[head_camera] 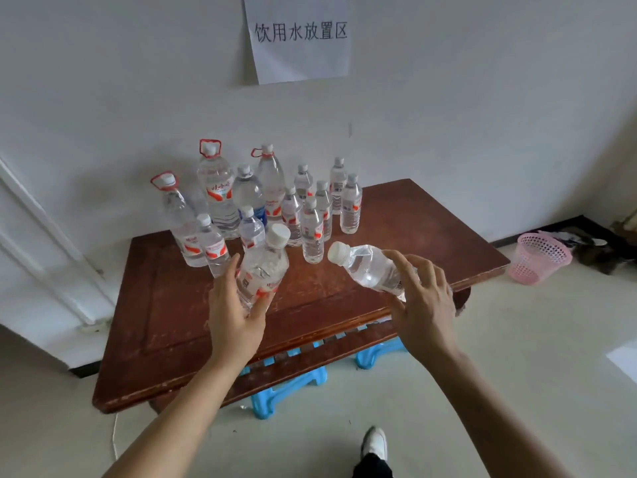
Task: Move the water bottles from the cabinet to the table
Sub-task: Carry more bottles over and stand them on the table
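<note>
Brown, worn wood forms the tabletop (396, 219), which stands against a white wall. Over its front half the person holds two clear, white-capped water bottles, one in each of the hands. The left hand (238, 315) curls thumb and fingers round the lower body of the red-labelled bottle (263, 270) — it leans with its cap up and a little to the right, and its base is hidden behind the palm. The right hand (425, 305) grips the tilted bottle (370, 267) near its base, thumb underneath and fingers loosely arched over the top; this one lies close to level, its cap pointing left toward the other bottle's cap.

Behind them, the standing bottles (312, 229) crowd the far left part of the tabletop, all upright — tall ones with red carry handles at the back, smaller ones in front. A paper sign (300, 36) with printed characters hangs on the wall above. Blue plastic stools (289, 381) sit under the table, a pink basket (537, 257) stands on the floor to the right, and a white shoe (375, 443) shows at the bottom edge.
</note>
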`<action>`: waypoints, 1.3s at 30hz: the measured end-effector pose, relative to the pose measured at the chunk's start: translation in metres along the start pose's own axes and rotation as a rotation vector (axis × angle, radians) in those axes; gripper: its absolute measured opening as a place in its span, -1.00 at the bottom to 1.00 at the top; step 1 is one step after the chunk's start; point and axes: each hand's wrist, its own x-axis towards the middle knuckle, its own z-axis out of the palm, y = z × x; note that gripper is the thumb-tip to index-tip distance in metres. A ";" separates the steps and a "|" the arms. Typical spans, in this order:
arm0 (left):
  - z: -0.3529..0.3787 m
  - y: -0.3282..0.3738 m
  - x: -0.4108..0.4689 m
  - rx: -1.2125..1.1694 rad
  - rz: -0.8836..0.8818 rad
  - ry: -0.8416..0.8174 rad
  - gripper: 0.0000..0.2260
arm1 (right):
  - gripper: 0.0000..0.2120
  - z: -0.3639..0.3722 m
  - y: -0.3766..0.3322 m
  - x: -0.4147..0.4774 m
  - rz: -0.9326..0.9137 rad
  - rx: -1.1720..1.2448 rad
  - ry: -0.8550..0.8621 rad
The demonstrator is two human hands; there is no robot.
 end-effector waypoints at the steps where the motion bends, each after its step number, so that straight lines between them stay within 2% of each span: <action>1: 0.010 -0.006 0.007 -0.015 -0.030 -0.009 -0.33 | -0.18 0.012 0.008 0.010 0.002 0.025 -0.010; 9: 0.075 -0.070 0.075 0.062 -0.286 0.063 -0.37 | -0.30 0.141 0.062 0.125 0.091 0.382 -0.269; 14: 0.083 -0.100 0.098 0.196 -0.393 0.112 -0.39 | -0.27 0.210 0.046 0.170 0.086 0.566 -0.440; 17: 0.083 -0.120 0.107 0.169 -0.438 0.093 -0.42 | -0.30 0.242 0.030 0.177 0.114 0.641 -0.488; 21: 0.089 -0.156 0.121 0.116 -0.449 0.023 -0.45 | -0.32 0.288 0.013 0.180 0.215 0.678 -0.472; 27: 0.094 -0.214 0.134 -0.010 -0.360 -0.157 -0.39 | -0.24 0.343 -0.014 0.158 0.392 0.623 -0.338; 31: 0.099 -0.230 0.140 -0.006 -0.260 -0.166 -0.34 | -0.28 0.359 -0.015 0.147 0.454 0.592 -0.351; 35: 0.095 -0.244 0.139 -0.051 -0.168 -0.203 -0.34 | -0.32 0.360 -0.020 0.136 0.410 0.533 -0.342; 39: 0.089 -0.253 0.133 -0.097 -0.200 -0.264 -0.35 | -0.30 0.352 -0.026 0.134 0.474 0.493 -0.324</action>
